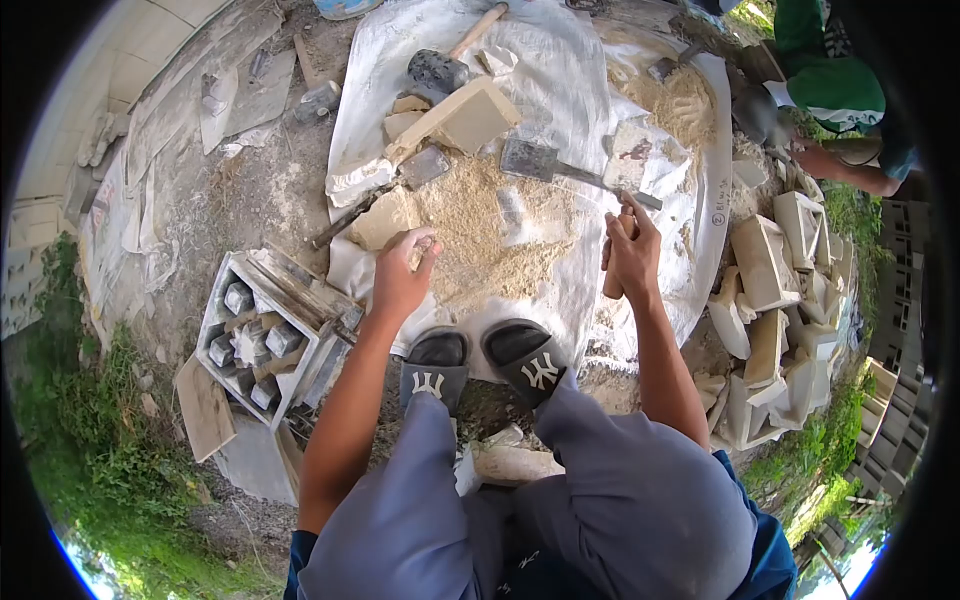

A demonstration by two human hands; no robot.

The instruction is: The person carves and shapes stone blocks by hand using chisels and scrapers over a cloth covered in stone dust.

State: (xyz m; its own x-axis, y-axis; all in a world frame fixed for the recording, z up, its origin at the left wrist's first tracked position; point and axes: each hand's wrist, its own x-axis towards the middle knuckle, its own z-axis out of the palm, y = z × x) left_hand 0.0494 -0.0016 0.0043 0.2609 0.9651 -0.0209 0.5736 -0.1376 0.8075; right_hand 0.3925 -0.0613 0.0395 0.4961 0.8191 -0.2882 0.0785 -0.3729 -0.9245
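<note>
My right hand (635,255) is closed around the wooden handle (612,282) of a hand adze. Its metal bar runs left over the white sheet to a flat, dusty blade (528,159). My left hand (402,268) is held with curled fingers over the sheet's near left part; whatever it pinches, if anything, is too small to name. Between and beyond the hands lies a heap of sandy, pale powder (490,225). A pale block with a raised rim (478,118) sits behind it, with a dark metal piece (425,167) beside it.
A black-headed mallet (438,70) lies at the back of the white sheet (570,60). A mould with several metal blocks (255,340) stands at left. Broken pale castings (770,330) pile up at right. Another person's arm (845,170) reaches in at upper right. My sandals (525,355) rest at the sheet's near edge.
</note>
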